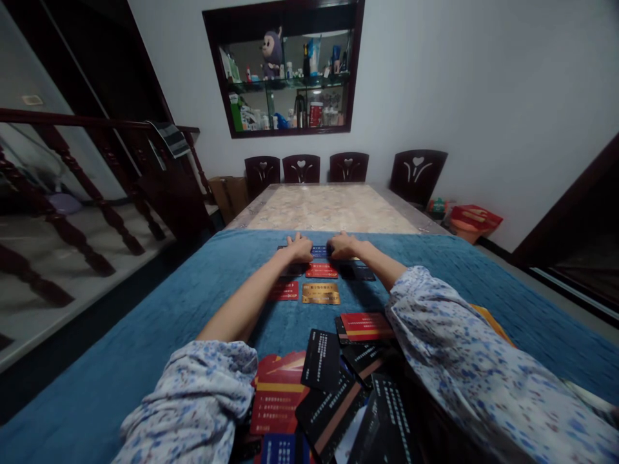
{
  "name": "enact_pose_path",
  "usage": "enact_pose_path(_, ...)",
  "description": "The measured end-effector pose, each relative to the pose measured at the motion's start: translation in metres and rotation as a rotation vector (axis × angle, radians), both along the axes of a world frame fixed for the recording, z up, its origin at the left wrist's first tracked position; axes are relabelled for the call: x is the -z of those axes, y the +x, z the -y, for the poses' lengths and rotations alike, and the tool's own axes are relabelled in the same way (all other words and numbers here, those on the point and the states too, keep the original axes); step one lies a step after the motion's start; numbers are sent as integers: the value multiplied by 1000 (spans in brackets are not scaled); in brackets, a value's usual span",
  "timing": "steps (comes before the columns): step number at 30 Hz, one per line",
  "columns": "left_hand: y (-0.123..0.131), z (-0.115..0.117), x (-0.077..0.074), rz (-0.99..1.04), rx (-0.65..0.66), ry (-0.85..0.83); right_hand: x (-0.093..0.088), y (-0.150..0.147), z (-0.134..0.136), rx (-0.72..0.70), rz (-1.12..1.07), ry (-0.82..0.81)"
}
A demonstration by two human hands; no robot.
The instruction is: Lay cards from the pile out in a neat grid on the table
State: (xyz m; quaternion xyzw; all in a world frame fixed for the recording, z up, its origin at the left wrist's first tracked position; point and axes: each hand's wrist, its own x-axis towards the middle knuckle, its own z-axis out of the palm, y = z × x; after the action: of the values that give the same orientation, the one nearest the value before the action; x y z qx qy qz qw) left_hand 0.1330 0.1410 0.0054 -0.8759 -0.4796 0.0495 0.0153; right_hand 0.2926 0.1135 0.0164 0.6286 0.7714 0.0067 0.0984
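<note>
Both my arms reach out over a blue cloth (193,283) toward laid-out rows of cards. My left hand (300,248) lies on the far row with its fingers apart, over a dark card at its left. My right hand (343,245) rests on the same row, fingers bent down onto the cards; its fingertips are partly hidden. Between the hands shows a blue card (320,252). Nearer are a red card (322,270), a black card (358,272), a gold card (321,294) and another red card (286,291). My left forearm covers part of the rows.
A loose pile of black cards (331,412) and red cards (275,393) lies close to me between my sleeves. The table's bare far end (333,206) shows beyond the cloth. Dark chairs (300,169) stand behind it, a stair railing (97,187) at left.
</note>
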Motion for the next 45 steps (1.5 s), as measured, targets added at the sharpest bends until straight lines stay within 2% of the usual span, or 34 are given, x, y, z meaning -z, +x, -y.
enact_pose_path(14,-5,13,-7,-24,56,92,-6,7,9,-41,25,47)
enact_pose_path(23,-13,23,-11,-28,132,162,-15,12,27,-124,-16,190)
enact_pose_path(31,-37,60,-23,27,138,162,-25,-4,60,-209,-76,266)
enact_pose_path(39,-69,96,-21,153,147,185,-23,-27,100,-313,-117,332)
enact_pose_path(45,-98,131,-20,183,126,204,-22,-51,127,-426,-177,331)
